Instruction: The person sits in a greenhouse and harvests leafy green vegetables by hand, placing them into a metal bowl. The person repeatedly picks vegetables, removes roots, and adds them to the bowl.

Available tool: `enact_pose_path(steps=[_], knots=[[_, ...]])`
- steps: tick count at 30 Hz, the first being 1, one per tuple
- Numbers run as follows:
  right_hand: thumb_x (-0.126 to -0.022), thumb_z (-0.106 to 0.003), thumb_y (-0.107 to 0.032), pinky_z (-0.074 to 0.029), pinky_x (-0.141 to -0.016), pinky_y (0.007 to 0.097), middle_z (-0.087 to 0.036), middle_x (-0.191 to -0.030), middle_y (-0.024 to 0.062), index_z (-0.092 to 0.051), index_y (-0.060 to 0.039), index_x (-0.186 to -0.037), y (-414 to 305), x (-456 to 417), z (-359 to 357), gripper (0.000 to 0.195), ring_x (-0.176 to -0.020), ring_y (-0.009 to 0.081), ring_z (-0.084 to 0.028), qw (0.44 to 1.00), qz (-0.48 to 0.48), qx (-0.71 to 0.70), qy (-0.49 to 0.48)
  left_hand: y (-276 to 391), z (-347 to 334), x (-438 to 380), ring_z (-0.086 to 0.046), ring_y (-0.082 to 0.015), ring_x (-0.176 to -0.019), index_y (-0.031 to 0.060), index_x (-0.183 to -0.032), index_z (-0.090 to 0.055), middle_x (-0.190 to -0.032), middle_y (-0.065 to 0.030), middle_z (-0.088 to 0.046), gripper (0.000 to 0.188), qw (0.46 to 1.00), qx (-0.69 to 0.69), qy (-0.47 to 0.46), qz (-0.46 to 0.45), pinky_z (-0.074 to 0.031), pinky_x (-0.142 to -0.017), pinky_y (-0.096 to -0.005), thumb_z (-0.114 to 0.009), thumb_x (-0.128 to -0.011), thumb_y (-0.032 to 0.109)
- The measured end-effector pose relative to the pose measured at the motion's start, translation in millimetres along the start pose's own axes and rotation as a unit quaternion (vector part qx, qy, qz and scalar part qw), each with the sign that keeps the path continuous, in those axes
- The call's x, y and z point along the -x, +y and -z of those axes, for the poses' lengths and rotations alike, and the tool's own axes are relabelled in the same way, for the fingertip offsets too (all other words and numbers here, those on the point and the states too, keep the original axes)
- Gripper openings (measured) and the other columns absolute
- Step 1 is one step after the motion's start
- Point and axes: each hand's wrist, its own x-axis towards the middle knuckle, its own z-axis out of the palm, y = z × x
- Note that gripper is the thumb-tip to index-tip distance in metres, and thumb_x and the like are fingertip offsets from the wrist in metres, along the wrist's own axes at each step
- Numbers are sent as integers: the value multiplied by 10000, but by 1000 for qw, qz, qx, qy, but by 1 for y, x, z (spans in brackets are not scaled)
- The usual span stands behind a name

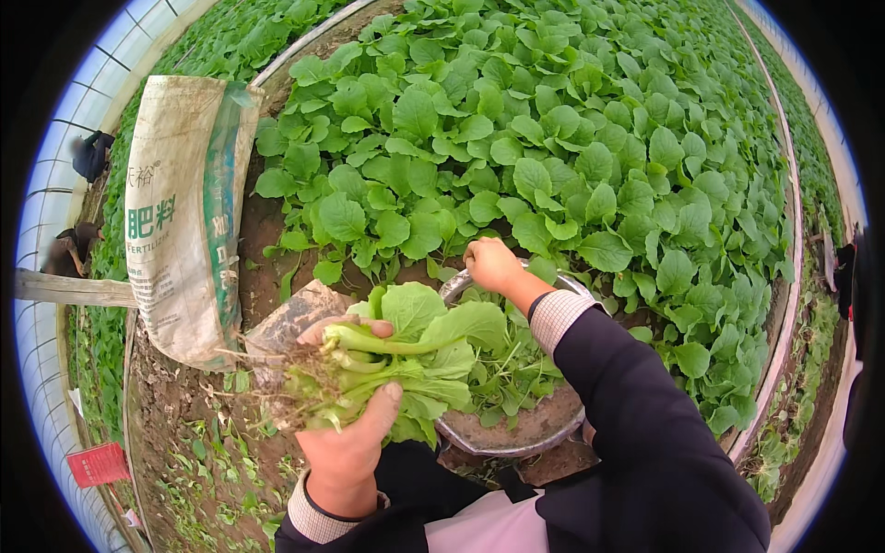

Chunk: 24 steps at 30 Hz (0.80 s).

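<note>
My left hand (pixel 356 428) is closed around a bunch of leafy green seedlings (pixel 408 352), with their soil-covered roots pointing left. Stretched forward, my right hand (pixel 492 263) has its fingers curled down at the near edge of the bed of leafy greens (pixel 553 159); whether it grips a plant there is hidden. Below my right wrist stands a round metal basin (pixel 511 446) with loose green leaves and stems (pixel 511 373) in it.
A fertilizer sack (pixel 183 221) stands at the left, beside a wooden pole (pixel 76 288). A dirty flat piece (pixel 304 311) lies behind my left hand. Pale edging strips (pixel 795 200) border the bed. Two people (pixel 91 155) are at far left; a red sign (pixel 99 464) is lower left.
</note>
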Motion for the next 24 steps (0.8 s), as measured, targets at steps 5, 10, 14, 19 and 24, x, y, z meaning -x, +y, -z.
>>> enact_pose_path(steps=[5, 10, 14, 19, 24], knots=[[-786, -489, -116, -397, -949, 395, -597, -1092, 158, -652, -11, -942, 49, -46, -11, 249, -1103, 307, -497, 962, -160, 181, -125, -10, 4, -10, -533, -313, -1031, -4, -1184, -364, -1052, -205, -534, 610, 994, -81, -57, 49, -421, -924, -457, -666, -654, 21], [-822, -547, -304, -144, -1098, 469, -381, -1370, 104, -434, -56, -1289, 146, -9, 46, 541, -1330, 260, -253, 894, -18, 437, -100, -18, 16, -32, -560, -217, -1014, 18, -1181, -388, -1094, -151, -576, 588, 984, -109, -127, 53, -414, -904, -347, -688, -675, 15], [-771, -613, -433, -63, -1100, 518, -315, -1412, 118, -347, -52, -1353, 145, -4, 59, 745, -1352, 285, -190, 866, -16, 481, -138, -18, 19, -41, -568, -213, -1001, 18, -1194, -386, -1101, -152, -571, 613, 984, -86, -117, 99, -432, -880, -329, -703, -669, 12], [-830, -552, -328, -207, -1049, 541, -499, -1255, 161, -540, -35, -1211, 119, -39, 8, 481, -1253, 337, -370, 783, 8, 565, -258, -19, 26, -45, -478, -308, -1117, 64, -1228, -303, -1114, -185, -505, 667, 974, -100, -174, 106, -392, -967, -465, -669, -673, 13], [-818, -591, -304, -356, -900, 526, -542, -1246, 85, -567, -110, -1213, 83, -68, 0, 441, -1147, 277, -502, 766, -77, 518, -373, -20, 24, -42, -485, -317, -1107, 61, -1224, -312, -1089, -187, -520, 678, 975, -92, -153, 132, -386, -966, -474, -702, -671, 33]])
